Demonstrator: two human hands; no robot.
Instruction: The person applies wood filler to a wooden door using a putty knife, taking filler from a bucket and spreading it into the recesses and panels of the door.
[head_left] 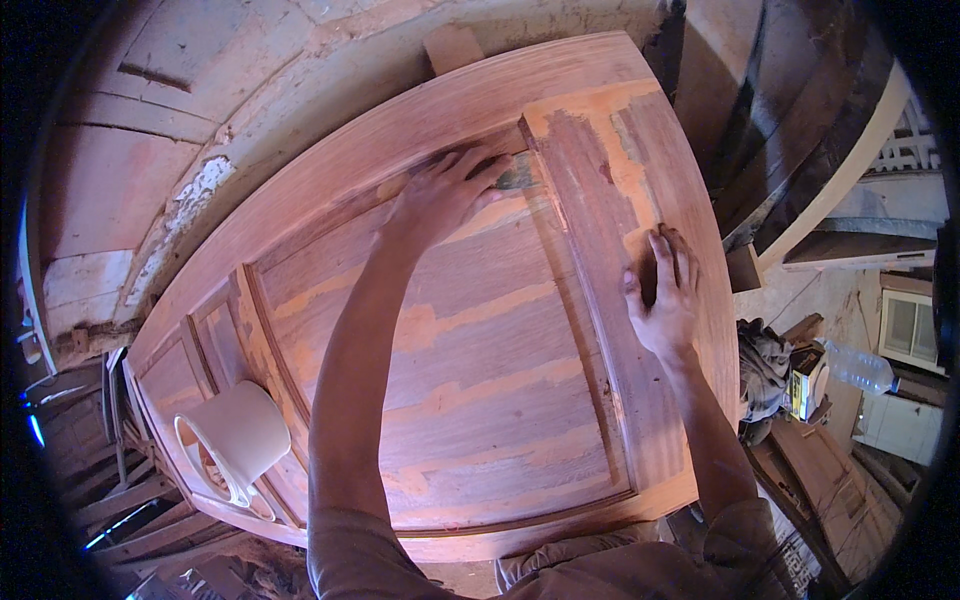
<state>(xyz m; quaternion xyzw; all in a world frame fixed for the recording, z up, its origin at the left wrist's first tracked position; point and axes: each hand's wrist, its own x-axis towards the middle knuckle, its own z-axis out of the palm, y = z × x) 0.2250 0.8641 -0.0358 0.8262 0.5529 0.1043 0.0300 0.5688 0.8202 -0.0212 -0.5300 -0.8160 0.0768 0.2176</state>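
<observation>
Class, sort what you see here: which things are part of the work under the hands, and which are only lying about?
In the work: wooden door; left hand pressing a small grey pad; right hand flat on the door.

Lying about: white tub; plastic bottle; rags.

Illumination warm and even across the wooden door panel (480,330), with a reddish cast. Brightest area toward 3 o'clock, where daylight enters (slight washout there). Soft shadows sit beneath both forearms. Strong fisheye bending at all edges; black vignette surrounds the frame. Centre sharp, periphery softened.
</observation>
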